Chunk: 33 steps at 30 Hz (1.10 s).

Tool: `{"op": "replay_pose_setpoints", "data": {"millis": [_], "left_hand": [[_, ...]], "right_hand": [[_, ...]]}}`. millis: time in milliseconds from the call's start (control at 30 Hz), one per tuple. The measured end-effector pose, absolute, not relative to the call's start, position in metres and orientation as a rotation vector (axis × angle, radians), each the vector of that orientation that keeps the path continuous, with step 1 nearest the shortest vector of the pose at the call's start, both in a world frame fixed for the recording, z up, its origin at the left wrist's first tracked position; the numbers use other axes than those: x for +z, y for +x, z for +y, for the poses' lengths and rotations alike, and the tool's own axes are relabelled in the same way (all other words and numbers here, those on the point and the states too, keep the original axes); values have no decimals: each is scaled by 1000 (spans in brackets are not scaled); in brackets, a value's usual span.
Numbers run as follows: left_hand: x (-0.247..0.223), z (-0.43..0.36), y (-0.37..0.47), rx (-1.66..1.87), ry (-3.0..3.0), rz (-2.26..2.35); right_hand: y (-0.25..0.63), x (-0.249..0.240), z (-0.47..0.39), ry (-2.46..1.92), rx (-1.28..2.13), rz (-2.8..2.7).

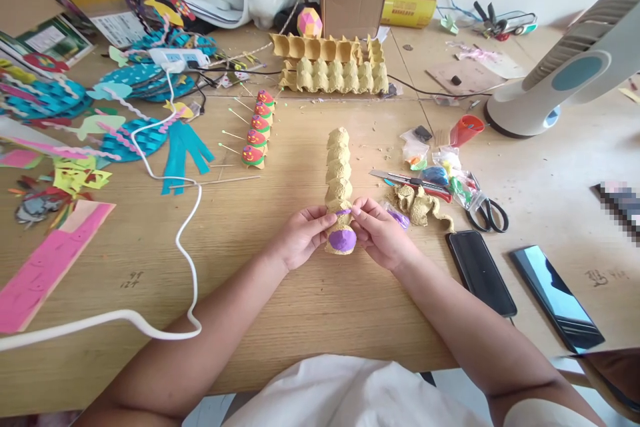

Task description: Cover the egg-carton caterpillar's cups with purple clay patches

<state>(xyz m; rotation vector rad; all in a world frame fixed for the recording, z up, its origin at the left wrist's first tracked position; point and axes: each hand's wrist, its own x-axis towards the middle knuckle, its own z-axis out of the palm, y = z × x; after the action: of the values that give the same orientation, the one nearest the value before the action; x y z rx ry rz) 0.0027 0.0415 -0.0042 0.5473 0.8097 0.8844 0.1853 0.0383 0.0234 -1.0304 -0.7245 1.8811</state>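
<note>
Nearest us, the white cord [120,315] overlaps the left forearm [227,317] in this view; if that arm shifts, we'd expect the cord to snag or drag. Two phones, black [481,272] and glossy [557,297], lie right of the right arm.

Next, the strip [339,170], carton bumps in a row, middle of the table [300,320], its near end between both hands. Near bump wears a purple patch [343,240]; a thin purple band [343,211] sits just beyond. Left hand [305,233]: thumb and fingers pinching the strip's side by the band. Right hand [380,230]: thumb and forefinger pinching the band's right end (carton edge too? we can't tell). Pulling the band hard could tear it; squeezing could crush the carton.

Right of the hands: scraps [420,205], scissors [490,215] and a cutter [415,182], blade out toward the strip, so a careless reach could mean a nick.

Farther: a red-green strip [259,123] with pins, easily bent if brushed, then cartons [343,75], fan [550,80], box [353,0].
</note>
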Motion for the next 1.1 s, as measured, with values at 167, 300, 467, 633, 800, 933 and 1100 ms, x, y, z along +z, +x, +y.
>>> {"op": "replay_pose_setpoints", "data": {"millis": [167,300,467,633,800,933,1100], "left_hand": [[-6,41,4,914,509,788],[-4,40,5,930,480,752],[-6,40,3,946,443,747],[-10,41,-1,929,462,708],[-8,43,-1,953,481,592],[-11,42,-1,954,468,604],[-12,40,-2,944,463,617]], "right_hand": [[184,24,37,-998,1883,-719],[183,23,37,-986,1885,-730],[181,20,35,-968,1899,-724],[182,22,38,-956,1896,-620],[181,25,38,-1016,1918,-575],[174,26,32,-1029,2003,-563],[164,24,25,-958,2010,-526]]}}
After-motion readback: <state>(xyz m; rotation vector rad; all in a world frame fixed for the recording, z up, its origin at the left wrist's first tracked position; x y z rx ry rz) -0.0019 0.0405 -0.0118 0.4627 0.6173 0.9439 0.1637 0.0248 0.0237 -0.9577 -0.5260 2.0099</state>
